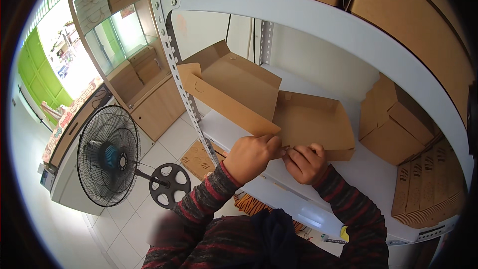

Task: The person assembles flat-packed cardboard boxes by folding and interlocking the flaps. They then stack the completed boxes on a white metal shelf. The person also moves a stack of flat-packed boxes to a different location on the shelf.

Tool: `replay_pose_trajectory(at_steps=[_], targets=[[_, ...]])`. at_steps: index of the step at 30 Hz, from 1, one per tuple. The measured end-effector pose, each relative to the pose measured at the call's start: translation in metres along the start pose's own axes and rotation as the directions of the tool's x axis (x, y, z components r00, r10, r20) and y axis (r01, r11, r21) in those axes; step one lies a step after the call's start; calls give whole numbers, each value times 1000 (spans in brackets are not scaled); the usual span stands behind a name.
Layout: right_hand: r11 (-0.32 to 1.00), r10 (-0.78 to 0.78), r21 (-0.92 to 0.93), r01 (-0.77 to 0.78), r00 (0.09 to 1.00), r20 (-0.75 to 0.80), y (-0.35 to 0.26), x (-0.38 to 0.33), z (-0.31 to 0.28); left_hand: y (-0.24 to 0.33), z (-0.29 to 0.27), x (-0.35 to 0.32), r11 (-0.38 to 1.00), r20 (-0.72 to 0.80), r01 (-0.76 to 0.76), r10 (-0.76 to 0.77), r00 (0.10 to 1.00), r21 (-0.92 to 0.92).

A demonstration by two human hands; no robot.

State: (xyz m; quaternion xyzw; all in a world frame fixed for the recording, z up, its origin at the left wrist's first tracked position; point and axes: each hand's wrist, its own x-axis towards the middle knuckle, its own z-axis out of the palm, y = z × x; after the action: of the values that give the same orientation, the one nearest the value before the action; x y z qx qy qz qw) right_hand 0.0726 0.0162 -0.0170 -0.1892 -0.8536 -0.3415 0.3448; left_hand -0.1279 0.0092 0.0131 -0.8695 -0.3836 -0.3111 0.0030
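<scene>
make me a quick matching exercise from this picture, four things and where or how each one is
Column 1
1. fan
2. open box
3. flat cardboard stack
4. left hand

Column 2
A. close beside the right hand
B. at the right end of the white shelf
C. standing to the left of the shelf
D. brown, with its lid open to the left

Right pairs: 1-C, 2-D, 3-B, 4-A
</scene>
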Motion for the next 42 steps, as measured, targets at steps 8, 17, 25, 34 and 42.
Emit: replay_pose_trajectory(at_steps=[8, 17, 25, 34, 42], targets=[[862, 379, 247, -442, 887, 264, -9, 40, -19, -3, -1, -18, 1000, 61, 16, -17, 998, 13], [839, 340, 286, -462, 857, 387, -6, 28, -16, 1, 11, -18, 996, -76, -58, 63, 995, 69], [805, 342, 286, -519, 801, 492, 0, 24, -13, -1, 30, -15, 998, -124, -56, 57, 991, 15], [774, 299, 305, -555, 745, 597, 7, 15, -13, 13, 39, -15, 995, -24, 98, -98, 995, 2], [801, 334, 234, -551, 735, 589, 12, 10, -17, 20, 37, -14, 984, -15, 61, -65, 998, -170]])
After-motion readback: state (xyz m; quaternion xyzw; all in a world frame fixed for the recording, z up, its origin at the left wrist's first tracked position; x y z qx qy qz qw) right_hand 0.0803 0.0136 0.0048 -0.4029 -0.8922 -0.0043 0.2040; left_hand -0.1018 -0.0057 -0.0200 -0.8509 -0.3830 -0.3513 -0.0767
